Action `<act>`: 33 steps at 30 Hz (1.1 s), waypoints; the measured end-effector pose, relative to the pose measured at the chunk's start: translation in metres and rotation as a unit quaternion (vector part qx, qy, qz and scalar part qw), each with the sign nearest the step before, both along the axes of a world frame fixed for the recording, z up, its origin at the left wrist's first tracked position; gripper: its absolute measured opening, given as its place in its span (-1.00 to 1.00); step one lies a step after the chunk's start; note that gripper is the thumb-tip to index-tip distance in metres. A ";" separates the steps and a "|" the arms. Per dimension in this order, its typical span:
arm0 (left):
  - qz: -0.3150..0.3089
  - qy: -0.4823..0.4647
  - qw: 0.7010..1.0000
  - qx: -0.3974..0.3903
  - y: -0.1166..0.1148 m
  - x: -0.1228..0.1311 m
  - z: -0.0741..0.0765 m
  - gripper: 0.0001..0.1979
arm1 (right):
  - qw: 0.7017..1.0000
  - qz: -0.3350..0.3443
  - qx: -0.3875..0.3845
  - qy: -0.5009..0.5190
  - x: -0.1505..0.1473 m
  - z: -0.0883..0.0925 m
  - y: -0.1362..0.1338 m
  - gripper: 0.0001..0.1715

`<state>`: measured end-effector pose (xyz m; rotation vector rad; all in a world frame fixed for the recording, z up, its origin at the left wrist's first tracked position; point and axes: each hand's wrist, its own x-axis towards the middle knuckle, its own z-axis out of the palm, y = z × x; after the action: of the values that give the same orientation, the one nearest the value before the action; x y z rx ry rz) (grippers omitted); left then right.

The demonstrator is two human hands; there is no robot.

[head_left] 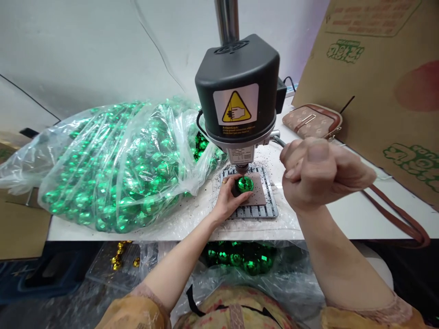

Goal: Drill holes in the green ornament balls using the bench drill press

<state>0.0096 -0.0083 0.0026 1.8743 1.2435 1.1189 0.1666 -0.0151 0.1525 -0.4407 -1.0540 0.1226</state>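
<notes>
My left hand [229, 197] grips a shiny green faceted ball [245, 183] and holds it on the ribbed metal base [264, 211] of a small bench drill press [239, 98], right under the chuck [241, 167]. A ring shows on one finger. My right hand [317, 172] is raised at the machine's right side, closed in a fist round the feed lever [277, 139], whose end is hidden in my fingers.
A big clear plastic bag [113, 160] full of green balls lies on the white table [370, 214] at the left. A patterned purse [313, 121] with a brown strap and a leaning cardboard box [384, 73] stand at the right. More green balls [240, 260] sit in plastic on my lap.
</notes>
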 end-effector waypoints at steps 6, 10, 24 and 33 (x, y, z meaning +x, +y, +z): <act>-0.003 -0.007 1.000 -0.007 0.000 0.000 -0.001 -0.47 | 0.998 -0.022 0.055 0.000 0.000 -0.008 0.007 -0.38; -0.001 -0.009 1.000 -0.003 0.000 0.000 -0.001 -0.47 | 0.994 0.001 0.101 -0.030 0.003 -0.009 0.010 -0.41; 0.007 -0.073 0.996 -0.058 0.002 0.001 -0.006 -0.39 | 0.995 0.012 0.089 -0.034 0.005 -0.025 0.007 -0.42; 0.003 -0.071 0.996 -0.056 0.001 0.001 -0.004 -0.39 | 0.999 0.027 -0.039 0.018 -0.003 0.060 0.018 -0.52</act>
<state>0.0107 -0.0073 -0.0012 1.6803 1.2076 1.1410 0.1631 0.0027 0.2127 -0.4802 -1.0287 0.2194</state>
